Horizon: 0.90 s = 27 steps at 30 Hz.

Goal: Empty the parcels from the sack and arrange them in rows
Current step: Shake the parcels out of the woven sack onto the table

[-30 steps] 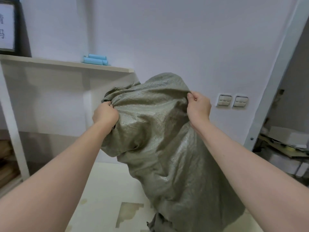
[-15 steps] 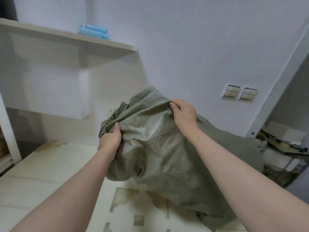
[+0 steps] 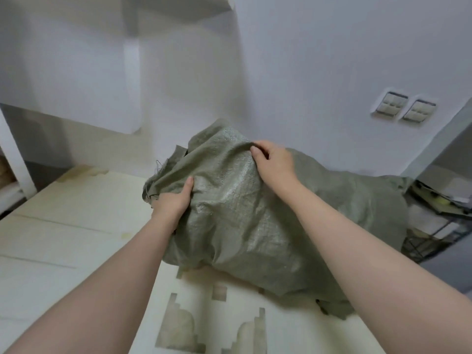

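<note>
Your left hand [image 3: 173, 203] grips the crumpled grey-green woven sack [image 3: 229, 221] at nine o'clock. Your right hand [image 3: 273, 162] pinches a fold at twelve.

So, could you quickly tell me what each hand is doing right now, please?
Left hand: closed, gripping the sack near its bunched end.
Right hand: closed, gripping a fold on top of the sack.

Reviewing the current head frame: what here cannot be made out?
1. Parcels: none shows in the head view; the cloth of the sack hides any contents.
2. Sack mouth: lost among the folds.
3. Fingers of the left hand: tucked under sack folds; only the thumb shows.
4. Rack at the right edge: cut off by the frame, contents blurred.
</note>
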Tool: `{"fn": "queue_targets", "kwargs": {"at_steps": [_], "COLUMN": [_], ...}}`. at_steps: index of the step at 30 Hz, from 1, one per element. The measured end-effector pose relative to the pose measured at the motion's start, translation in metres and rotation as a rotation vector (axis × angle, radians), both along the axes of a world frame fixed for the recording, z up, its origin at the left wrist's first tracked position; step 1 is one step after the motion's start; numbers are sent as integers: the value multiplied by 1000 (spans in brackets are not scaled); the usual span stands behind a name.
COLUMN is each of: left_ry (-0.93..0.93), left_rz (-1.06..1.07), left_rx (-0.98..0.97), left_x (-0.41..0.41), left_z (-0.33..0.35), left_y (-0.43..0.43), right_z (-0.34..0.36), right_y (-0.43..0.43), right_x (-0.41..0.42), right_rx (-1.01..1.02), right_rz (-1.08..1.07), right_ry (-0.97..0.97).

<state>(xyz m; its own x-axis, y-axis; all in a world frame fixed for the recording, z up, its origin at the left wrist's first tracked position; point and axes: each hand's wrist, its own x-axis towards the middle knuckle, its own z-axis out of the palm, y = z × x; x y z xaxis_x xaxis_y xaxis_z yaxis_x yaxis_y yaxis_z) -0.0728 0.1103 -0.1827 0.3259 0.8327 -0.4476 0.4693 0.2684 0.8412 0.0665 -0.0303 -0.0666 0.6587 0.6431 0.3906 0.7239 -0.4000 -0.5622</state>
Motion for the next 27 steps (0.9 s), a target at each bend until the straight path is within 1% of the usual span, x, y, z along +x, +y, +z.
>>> {"fn": "queue_targets", "kwargs": {"at_steps": [4,6,8,11,15,18,20,23,25,27], "left_ry": [204,249,268,265,218,188,120,35,-74,-157], "left_rz": [6,-21,-84,-175,-143,-194,-158,-42,1,-9], "left_rx": [188,318,396,349,151,27,-25,-76,-81,-35], "left_x": [12,17,24,35,35,28,26,37,47,55], "left_z": [7,15,23,32,10,-22,-31,-28,-21,-16], "left_y": [-3,-10,-16,-18,4,13,4,-6,-6,-1], "right_z": [-14,-21,-29,-42,-56,-67,-72,-78,-78,-78], "right_y": [-20,-31,-44,-65,-88,-94,-92,-80,-70,-67], "right_x": [13,18,23,32,44,52,56,58,60,69], "right_rx": [-77,-131,-158,-204,-349,-430,-447,-507,-529,-519], "right_rz": [-50,-101,-159,-296,-511,-540,-545,-566,-630,-734], "right_ry": [9,49,108,149,221,258,291,270,242,217]}}
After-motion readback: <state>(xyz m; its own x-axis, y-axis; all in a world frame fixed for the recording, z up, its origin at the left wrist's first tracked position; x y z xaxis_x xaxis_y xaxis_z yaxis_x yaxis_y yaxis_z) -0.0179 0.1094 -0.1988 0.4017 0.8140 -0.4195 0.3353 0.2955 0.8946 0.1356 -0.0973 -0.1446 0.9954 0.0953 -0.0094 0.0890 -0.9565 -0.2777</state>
